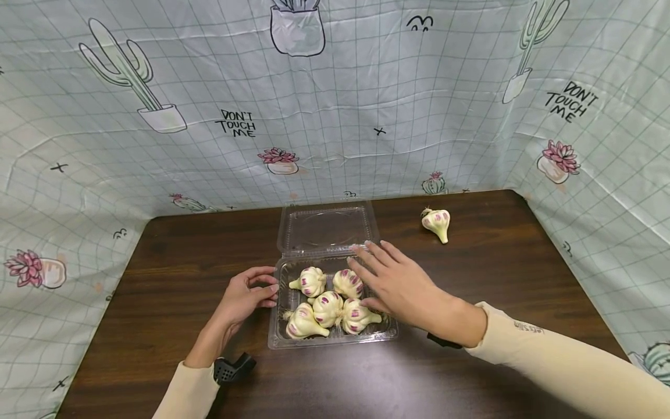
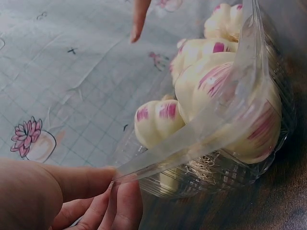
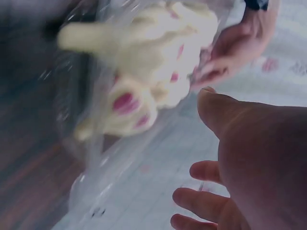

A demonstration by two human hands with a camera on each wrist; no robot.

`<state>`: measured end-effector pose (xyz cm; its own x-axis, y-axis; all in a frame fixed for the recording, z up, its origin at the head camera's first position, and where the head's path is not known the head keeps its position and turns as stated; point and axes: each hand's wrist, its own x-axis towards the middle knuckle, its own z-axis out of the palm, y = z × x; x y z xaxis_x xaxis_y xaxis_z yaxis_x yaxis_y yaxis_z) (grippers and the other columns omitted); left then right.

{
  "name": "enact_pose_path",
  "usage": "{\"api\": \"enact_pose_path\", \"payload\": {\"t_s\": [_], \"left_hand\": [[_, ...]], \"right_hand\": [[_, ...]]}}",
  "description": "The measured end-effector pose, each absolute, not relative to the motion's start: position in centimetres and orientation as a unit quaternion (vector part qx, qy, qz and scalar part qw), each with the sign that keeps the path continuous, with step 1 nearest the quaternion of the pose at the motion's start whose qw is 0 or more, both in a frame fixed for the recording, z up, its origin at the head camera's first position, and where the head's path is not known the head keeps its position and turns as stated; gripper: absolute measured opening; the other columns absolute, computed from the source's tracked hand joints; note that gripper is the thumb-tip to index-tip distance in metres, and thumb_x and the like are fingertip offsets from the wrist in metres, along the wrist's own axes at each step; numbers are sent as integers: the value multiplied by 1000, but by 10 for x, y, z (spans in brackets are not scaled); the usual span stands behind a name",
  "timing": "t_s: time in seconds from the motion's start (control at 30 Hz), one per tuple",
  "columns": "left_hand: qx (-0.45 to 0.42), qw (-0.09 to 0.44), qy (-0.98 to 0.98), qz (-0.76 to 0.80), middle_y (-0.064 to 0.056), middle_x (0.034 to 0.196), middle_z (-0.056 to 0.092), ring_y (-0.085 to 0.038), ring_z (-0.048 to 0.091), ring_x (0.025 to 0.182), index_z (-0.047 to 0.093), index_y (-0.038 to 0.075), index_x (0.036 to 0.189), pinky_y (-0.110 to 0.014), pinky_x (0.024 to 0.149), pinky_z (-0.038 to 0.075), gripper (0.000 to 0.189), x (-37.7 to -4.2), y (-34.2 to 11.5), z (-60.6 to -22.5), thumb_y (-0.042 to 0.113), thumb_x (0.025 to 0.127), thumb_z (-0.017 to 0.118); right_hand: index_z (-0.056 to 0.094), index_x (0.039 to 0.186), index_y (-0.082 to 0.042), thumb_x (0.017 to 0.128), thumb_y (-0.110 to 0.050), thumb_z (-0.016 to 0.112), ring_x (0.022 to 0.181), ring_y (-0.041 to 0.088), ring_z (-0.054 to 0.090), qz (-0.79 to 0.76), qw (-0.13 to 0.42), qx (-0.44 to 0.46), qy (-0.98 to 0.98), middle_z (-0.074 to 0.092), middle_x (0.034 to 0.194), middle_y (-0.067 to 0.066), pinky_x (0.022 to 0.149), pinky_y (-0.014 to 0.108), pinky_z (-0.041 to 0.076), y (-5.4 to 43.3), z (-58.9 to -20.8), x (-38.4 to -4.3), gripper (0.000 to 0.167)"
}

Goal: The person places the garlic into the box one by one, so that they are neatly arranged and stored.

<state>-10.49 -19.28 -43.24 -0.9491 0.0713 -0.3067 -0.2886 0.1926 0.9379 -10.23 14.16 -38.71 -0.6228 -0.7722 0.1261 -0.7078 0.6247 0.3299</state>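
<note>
Several garlic bulbs (image 1: 327, 309), pale with purple streaks, lie in a clear plastic clamshell box (image 1: 335, 342) on the table. Its lid (image 1: 327, 228) is folded back away from me. On the box's left side, my left hand (image 1: 242, 298) pinches the rim between thumb and fingers, as the left wrist view shows up close. My right hand (image 1: 400, 285) hovers over the right side of the box, fingers extended and spread, holding nothing. In the right wrist view its thumb and fingers (image 3: 204, 203) point towards the box; that view is blurred.
One more garlic bulb (image 1: 437, 223) lies outside the box, at the back right of the dark wooden table (image 1: 199, 250). A curtain (image 1: 335, 128) printed with cacti hangs behind and along both sides of the table.
</note>
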Motion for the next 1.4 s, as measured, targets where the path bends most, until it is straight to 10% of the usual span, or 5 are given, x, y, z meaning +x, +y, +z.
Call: {"api": "enact_pose_path", "payload": {"t_s": [1.4], "left_hand": [[-69, 146, 759, 631, -13, 112, 63, -13, 69, 78, 52, -10, 144, -26, 71, 64, 44, -105, -195, -431, -6, 102, 64]], "right_hand": [[44, 156, 4, 102, -38, 71, 139, 51, 49, -45, 87, 204, -974, 46, 156, 33, 117, 63, 39, 279, -432, -190, 74]]}}
